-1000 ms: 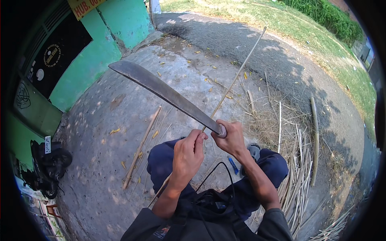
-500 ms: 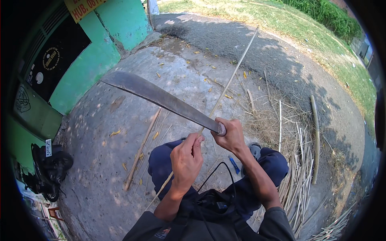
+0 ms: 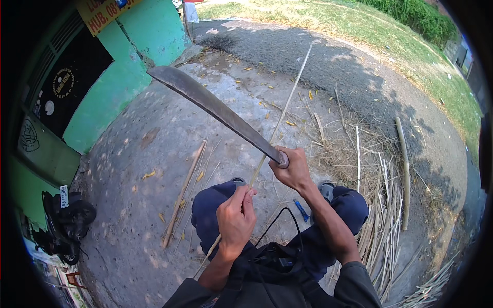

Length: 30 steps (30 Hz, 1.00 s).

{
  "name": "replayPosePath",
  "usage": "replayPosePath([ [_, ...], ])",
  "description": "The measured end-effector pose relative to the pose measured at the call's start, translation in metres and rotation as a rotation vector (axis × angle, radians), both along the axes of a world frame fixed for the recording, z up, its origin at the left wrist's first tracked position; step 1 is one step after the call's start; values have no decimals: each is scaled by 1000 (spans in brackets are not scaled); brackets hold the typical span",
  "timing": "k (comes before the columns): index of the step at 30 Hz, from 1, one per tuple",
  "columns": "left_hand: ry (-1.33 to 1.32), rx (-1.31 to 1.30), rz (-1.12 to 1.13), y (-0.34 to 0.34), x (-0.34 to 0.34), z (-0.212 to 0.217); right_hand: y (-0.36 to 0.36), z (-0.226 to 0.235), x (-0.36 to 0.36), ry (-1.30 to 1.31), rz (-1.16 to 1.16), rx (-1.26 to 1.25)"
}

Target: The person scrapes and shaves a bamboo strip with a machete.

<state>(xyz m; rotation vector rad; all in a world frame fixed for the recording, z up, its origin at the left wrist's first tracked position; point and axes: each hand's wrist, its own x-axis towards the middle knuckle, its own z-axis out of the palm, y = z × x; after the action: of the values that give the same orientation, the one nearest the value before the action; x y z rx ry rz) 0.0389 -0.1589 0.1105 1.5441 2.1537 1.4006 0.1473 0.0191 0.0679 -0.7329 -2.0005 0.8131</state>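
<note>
My right hand [image 3: 294,168] is closed round the handle of a machete [image 3: 215,112]. Its long dark blade slants up and to the left, broadening toward the tip. In my left hand [image 3: 237,215] a thin bamboo strip [image 3: 290,95] is pinched between thumb and fingers. The strip runs far ahead over the ground, and its near end passes back beneath my left forearm. It crosses behind the blade close to the handle; whether the edge touches it I cannot tell.
Split bamboo strips [image 3: 382,226] lie piled at the right beside a thicker bamboo pole [image 3: 403,174]. Another stick [image 3: 184,195] lies left of my knee. A blue tool [image 3: 301,210] rests between my feet. A motorbike [image 3: 64,223] stands by the green wall [image 3: 102,118].
The machete blade has swung upward, its tip shifting up and right. The bamboo strip's far end has moved left and slightly nearer. My left hand has dropped a little, still pinching the strip.
</note>
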Motion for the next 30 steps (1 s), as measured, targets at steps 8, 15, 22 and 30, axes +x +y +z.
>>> replayPosePath([
  [8,79,1,16,-2,4,2,8,-6,-2,82,32,58],
  [15,65,-51,-5,-22,5,-3,13,-5,2,148,-47,-65],
  [22,59,-53,-15,-31,4,-4,21,-1,8,58,-63,-48],
  [30,14,-161,-50,-79,10,3,90,-15,24,253,-370,48],
])
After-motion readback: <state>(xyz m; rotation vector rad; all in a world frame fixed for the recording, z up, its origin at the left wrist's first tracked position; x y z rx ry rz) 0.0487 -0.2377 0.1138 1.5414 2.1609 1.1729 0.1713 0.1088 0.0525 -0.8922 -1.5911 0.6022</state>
